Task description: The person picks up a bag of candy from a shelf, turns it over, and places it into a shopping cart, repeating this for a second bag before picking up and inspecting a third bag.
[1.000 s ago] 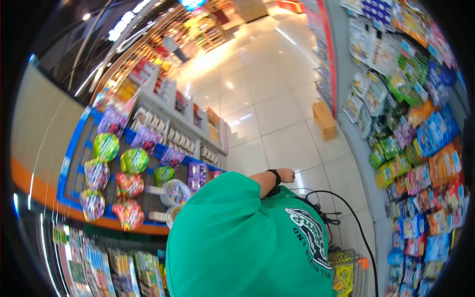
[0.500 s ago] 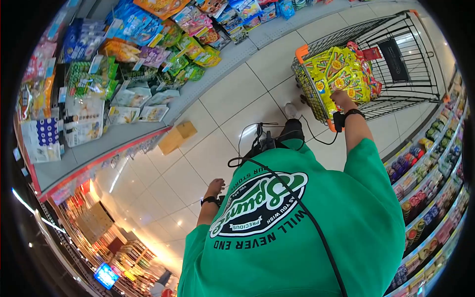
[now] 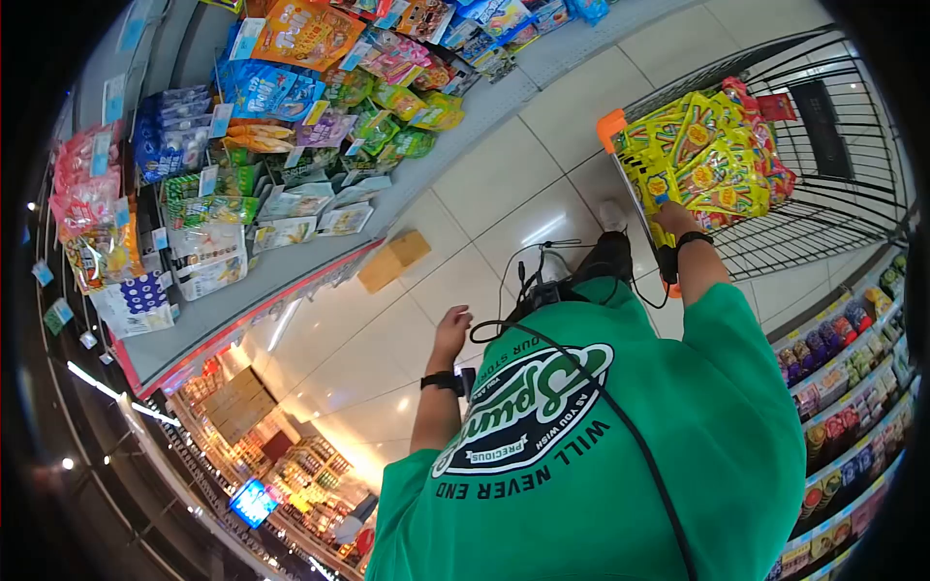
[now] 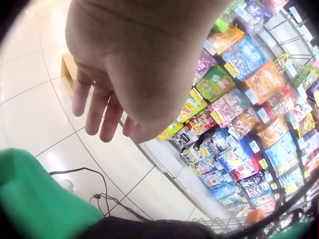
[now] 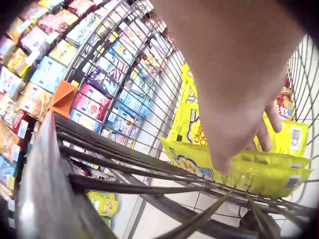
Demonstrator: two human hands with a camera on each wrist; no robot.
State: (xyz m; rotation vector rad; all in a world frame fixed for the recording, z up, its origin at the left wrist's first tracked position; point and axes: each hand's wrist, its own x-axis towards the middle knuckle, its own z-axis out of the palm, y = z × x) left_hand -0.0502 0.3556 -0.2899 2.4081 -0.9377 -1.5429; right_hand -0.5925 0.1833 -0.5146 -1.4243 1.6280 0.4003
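Note:
My right hand [image 3: 670,221] reaches over the near end of the wire shopping cart [image 3: 625,179] into the yellow candy bags [image 3: 722,184]. In the right wrist view, my thumb lies on the front of one upright yellow candy bag [image 5: 192,162], while the fingertips come down behind its top edge, pinching it. Other bags of the same kind lie heaped beneath and behind. My left hand [image 3: 450,334] hangs in the air beside the body, away from the shelves. Its fingers [image 4: 97,112] are loosely extended, with nothing in the palm.
A shelf of bagged sweets [image 3: 320,145] runs along the left, with a cardboard box [image 3: 394,261] on the floor by its end. At the lower right stands another packed shelf [image 3: 843,407]. A black cable [image 3: 620,416] crosses the green shirt.
The view has swung from a blue rack and the aisle to the cart. In the last half second my left hand rises slightly, and my right hand stays at the yellow bags.

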